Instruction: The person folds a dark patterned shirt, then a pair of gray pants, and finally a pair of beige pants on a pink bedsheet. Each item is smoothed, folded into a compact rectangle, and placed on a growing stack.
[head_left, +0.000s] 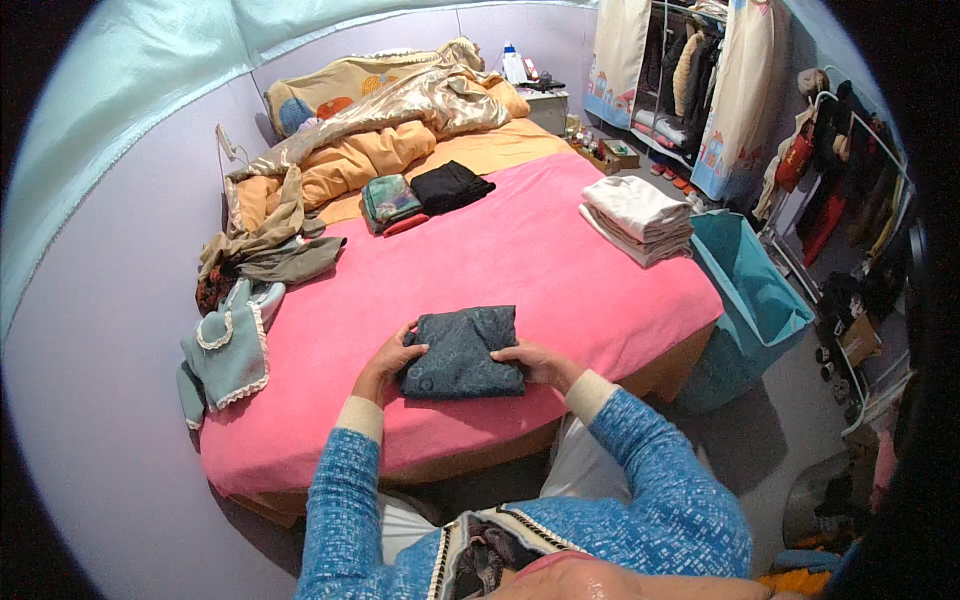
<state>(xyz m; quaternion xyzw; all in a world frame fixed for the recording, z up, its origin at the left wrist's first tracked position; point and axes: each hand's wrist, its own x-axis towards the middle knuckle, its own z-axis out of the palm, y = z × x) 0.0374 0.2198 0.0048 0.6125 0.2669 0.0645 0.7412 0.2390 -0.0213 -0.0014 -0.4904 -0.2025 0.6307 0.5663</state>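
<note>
Between my hands is a folded dark grey-blue patterned garment (465, 356), at the near edge of a bed with a pink cover (360, 322). My left hand (390, 358) grips its left side, thumb on top. On the right side my right hand (536, 362) pinches the edge, thumb uppermost; the fingers underneath are hidden. Farther back lie a folded black garment (451, 187) and a green patterned folded garment (391, 201) with a red one (405, 225) beside it. A stack of folded white and beige clothes (637, 217) sits at the bed's right side.
Loose olive-brown clothes (292, 259) and a light blue garment with lace trim (232, 352) lie along the left. A rumpled gold and orange quilt (375, 150) covers the far end. A teal fabric hamper (750, 300) stands right of the bed, near a clothes rack (877, 142).
</note>
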